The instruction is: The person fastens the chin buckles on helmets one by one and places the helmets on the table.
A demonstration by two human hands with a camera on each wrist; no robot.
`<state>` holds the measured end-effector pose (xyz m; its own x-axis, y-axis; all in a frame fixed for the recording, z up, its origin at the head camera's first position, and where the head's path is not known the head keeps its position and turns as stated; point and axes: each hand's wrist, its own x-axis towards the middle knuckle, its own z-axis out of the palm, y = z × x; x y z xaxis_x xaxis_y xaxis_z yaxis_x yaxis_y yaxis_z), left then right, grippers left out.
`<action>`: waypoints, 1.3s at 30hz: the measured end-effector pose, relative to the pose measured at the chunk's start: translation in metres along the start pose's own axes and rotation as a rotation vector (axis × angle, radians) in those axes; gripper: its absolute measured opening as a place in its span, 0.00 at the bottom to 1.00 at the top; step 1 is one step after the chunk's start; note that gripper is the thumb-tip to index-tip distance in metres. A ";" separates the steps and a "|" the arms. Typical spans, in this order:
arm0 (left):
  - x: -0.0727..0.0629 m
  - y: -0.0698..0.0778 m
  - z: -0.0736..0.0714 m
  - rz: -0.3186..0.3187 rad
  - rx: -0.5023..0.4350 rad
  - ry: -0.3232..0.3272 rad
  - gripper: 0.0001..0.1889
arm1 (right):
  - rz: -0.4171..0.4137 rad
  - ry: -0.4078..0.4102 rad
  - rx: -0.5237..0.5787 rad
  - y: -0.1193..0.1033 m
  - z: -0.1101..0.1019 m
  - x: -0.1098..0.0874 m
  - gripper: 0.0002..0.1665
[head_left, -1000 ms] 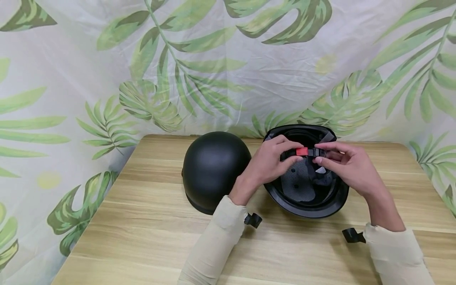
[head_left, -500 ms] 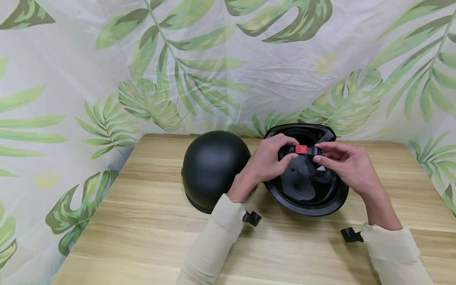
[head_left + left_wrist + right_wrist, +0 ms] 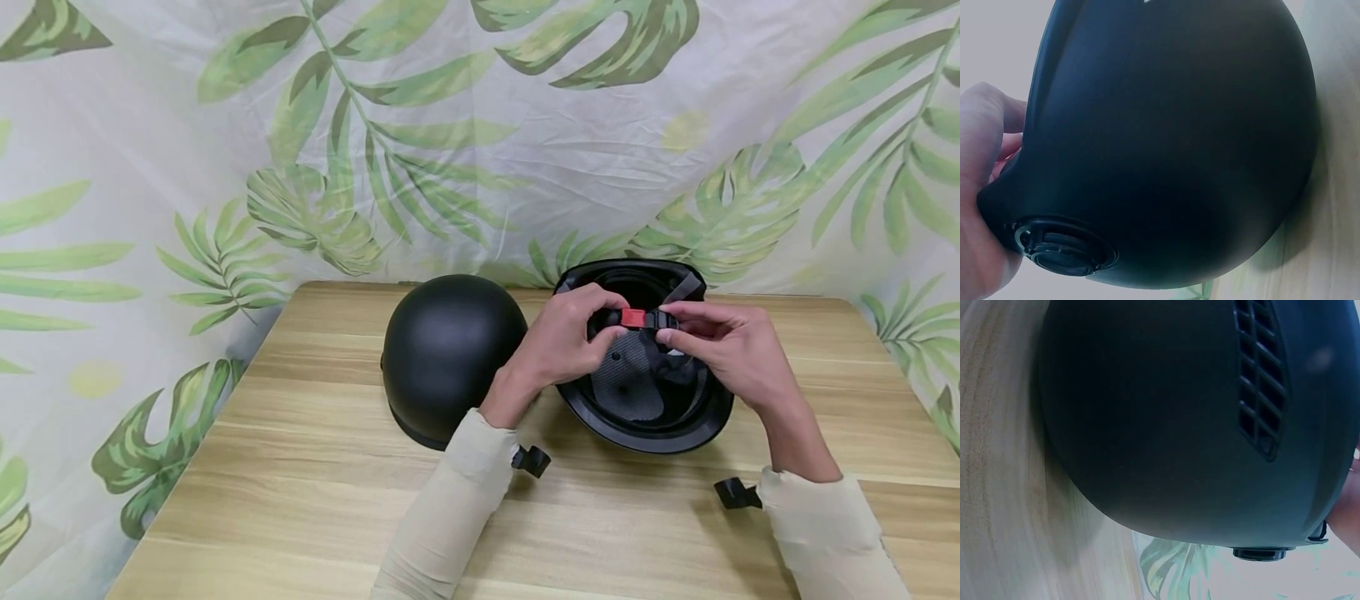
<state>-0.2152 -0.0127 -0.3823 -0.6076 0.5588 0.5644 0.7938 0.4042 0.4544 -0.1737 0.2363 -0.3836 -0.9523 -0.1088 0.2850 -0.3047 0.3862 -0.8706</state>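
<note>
A black helmet (image 3: 645, 437) lies upside down on the table, its mesh-lined inside facing up. Over its opening my left hand (image 3: 562, 333) pinches the red end of the chin-strap buckle (image 3: 633, 317) between thumb and index finger. My right hand (image 3: 738, 350) pinches the black end of that buckle from the other side. Red and black parts sit together in line. In the left wrist view the helmet's outer shell (image 3: 1172, 137) fills most of the picture, with a round fitting at its lower left. A slotted vent (image 3: 1261, 375) shows on the shell in the right wrist view.
A second black helmet (image 3: 453, 358) stands dome-up just left of the first, beside my left forearm. Both rest on a wood-grain table (image 3: 300, 500). A leaf-print cloth (image 3: 420, 167) hangs behind the table's far edge. Small black clips stick out from both sleeves.
The hands and buckle have shifted only very slightly. Both hands keep their pinch on the buckle, and both helmets stay in place.
</note>
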 end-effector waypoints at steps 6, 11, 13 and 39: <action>0.000 0.003 0.003 0.012 -0.030 0.021 0.12 | 0.013 -0.012 -0.013 -0.001 0.002 0.001 0.20; 0.001 0.004 0.005 0.012 -0.047 0.020 0.13 | 0.030 -0.022 -0.027 -0.003 0.002 0.001 0.22; 0.001 0.003 0.005 0.005 -0.040 0.019 0.13 | 0.037 -0.017 -0.029 -0.005 0.002 0.001 0.22; -0.001 0.000 0.000 -0.107 0.087 -0.157 0.13 | -0.118 -0.073 -0.256 -0.007 0.015 -0.001 0.15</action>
<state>-0.2144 -0.0133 -0.3831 -0.6824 0.6127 0.3986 0.7285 0.5247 0.4405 -0.1706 0.2203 -0.3842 -0.9120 -0.2284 0.3406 -0.4082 0.5849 -0.7009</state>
